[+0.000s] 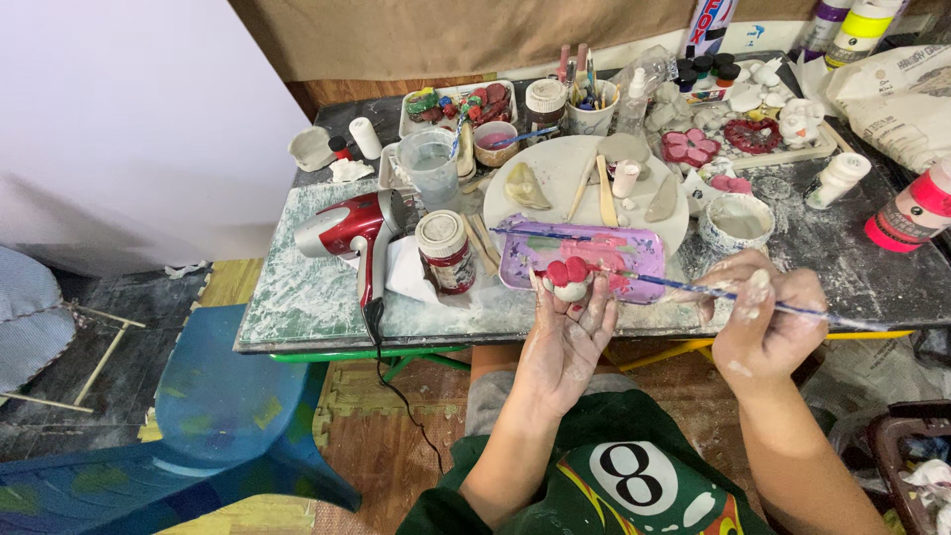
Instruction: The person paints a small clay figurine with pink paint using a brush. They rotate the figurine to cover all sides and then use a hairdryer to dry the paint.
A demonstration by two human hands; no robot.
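At table's left, red hair dryer [349, 230] laid beside paint jar [445, 252]. Small clay piece [569, 279], top painted red, gripped by left hand [567, 337] fingertips before purple tray [581, 255]. Thin paintbrush [693, 289] pinched in right hand [768, 322], tip at piece. Judged best: piece kept steady, strokes kept light, white base left unsmeared.

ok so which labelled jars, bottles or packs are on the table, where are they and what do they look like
Paint jar: beside the red hair dryer, round, pale lid, red label.
Neon pink bottle: far right edge, white label.
Small white bottle: right of the patterned bowl.
Printed sack: back right corner, off-white.
Yellow-green bottles: back right, white caps.
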